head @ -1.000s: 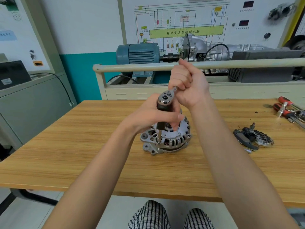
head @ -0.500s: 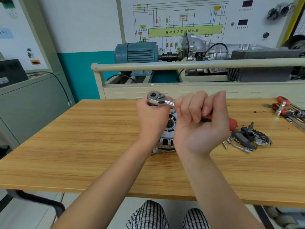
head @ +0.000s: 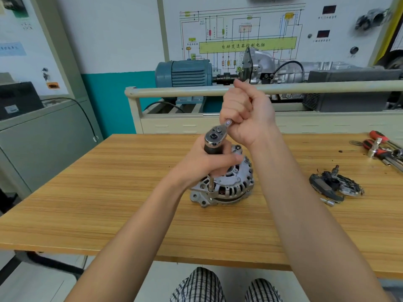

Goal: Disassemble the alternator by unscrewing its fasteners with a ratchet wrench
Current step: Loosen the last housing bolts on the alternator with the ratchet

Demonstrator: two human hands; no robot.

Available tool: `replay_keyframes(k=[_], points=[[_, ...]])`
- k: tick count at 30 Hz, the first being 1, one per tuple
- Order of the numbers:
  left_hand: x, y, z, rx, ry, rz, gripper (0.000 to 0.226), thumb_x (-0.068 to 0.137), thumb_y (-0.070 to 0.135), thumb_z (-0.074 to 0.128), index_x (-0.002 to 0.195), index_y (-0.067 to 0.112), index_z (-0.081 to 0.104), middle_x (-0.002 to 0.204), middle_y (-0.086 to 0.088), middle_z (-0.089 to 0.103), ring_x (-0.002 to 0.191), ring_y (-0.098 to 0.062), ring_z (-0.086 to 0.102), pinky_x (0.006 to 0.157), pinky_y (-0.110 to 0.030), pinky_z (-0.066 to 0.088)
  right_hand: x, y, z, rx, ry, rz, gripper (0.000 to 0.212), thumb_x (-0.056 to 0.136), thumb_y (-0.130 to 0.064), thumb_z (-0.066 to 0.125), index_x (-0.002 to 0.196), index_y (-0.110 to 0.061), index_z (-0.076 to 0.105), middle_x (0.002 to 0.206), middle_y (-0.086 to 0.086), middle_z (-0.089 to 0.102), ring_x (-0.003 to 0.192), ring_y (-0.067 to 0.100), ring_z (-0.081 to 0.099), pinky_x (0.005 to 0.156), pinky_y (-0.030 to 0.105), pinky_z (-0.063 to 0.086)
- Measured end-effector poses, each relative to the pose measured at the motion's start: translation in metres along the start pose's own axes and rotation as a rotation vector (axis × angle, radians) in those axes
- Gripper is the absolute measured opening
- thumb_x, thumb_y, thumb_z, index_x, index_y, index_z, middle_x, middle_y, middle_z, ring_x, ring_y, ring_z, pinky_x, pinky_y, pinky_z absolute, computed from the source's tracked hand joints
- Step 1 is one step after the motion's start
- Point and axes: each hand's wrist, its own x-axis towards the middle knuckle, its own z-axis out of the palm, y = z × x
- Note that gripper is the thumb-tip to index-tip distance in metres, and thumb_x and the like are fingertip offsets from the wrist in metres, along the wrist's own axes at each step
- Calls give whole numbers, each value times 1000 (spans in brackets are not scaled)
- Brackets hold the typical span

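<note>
Grey cabinet (head: 43,136) with a black cable (head: 86,114) trailing down its side stands at far left, beyond the edge of a wood-grain desk (head: 109,203). Near the middle of the desk sits the alternator (head: 226,186), its finned silver housing resting flat on the surface. A person's left hand (head: 207,164) curls around the black shaft below the head of a ratchet wrench (head: 216,138), hiding much of the alternator's upper face; a slim extension (head: 211,183) drops from under that hand to a fastener at the housing's near-left rim. The right hand (head: 246,114), raised just behind and above, is clenched around the wrench handle, which is almost wholly covered by the fingers, only a short silver stretch showing next to the head. Both bare forearms reach in from the bottom edge and cross over the desk's front half, above checked trousers (head: 218,288). Behind the desk runs a beige rail (head: 305,87), with a blue electric motor (head: 185,73) coupled to a silver gearbox (head: 259,62) and a wiring-diagram board (head: 239,33) on the wall. To the right of the alternator, well apart from it, lie removed black alternator parts (head: 333,186) with a small bolt (head: 328,202) beside them. Red-handled tools (head: 381,147) are scattered at the far-right edge.
</note>
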Motion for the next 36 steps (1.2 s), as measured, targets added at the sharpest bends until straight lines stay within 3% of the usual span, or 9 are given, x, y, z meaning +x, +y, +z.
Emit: replay_keyframes(k=[3,7,12,15,22,25,27,31,36], points=[[-3,-3,5,-20,115,5,32,69,19,65,46,25,44,41,8,33,36,-7,27,42,-16,26,-25,14,-1,-54,43,-334,51,94,-18,38,43,-17,34,35,-6,23,28,7,17,31,21,17],[5,-6,13,30,453,22,38,82,-10,56,55,12,39,42,6,35,37,-6,29,39,-17,27,-60,59,-7,-241,-80,-864,50,97,-16,30,47,-18,34,41,-4,21,37,11,18,43,24,25],[9,-8,21,79,581,38,44,78,-17,48,54,17,33,42,14,32,42,-1,25,42,-13,23,-67,94,-19,-517,-196,-1219,36,91,-3,24,57,-11,28,47,0,34,46,11,32,53,31,31],[7,-7,19,67,577,46,41,78,-16,51,54,13,36,45,8,34,43,-5,27,42,-17,24,-65,81,-15,-446,-183,-1135,42,92,-7,28,51,-16,32,43,-1,28,41,9,30,50,26,30],[0,3,10,202,267,91,26,79,0,70,64,-10,51,57,-25,49,56,-22,46,59,-29,40,-35,6,-2,-21,60,-341,48,87,-16,39,40,-16,33,36,-8,18,35,7,9,35,21,13],[3,6,7,123,88,83,23,76,8,69,61,-1,55,52,-11,54,53,-23,50,61,-28,46,-15,-4,0,-9,111,-126,50,91,-17,39,42,-15,31,44,-11,12,36,5,8,33,21,11],[4,6,4,17,-35,37,30,75,12,69,51,15,52,43,0,45,40,-18,40,48,-24,39,-9,-5,3,-5,107,-36,52,95,-20,37,43,-15,31,44,-12,12,36,4,8,34,20,11],[2,-2,2,-56,55,8,35,68,19,65,44,26,42,40,7,31,35,-9,23,41,-16,22,-21,7,3,-36,95,-214,56,96,-19,36,41,-16,33,34,-7,19,28,7,13,31,21,14],[9,-6,22,-38,627,77,29,67,7,56,51,21,36,44,8,31,44,-9,25,44,-21,22,-54,44,-7,-166,10,-733,52,98,-16,32,46,-18,35,38,-5,25,35,11,21,41,23,25]])
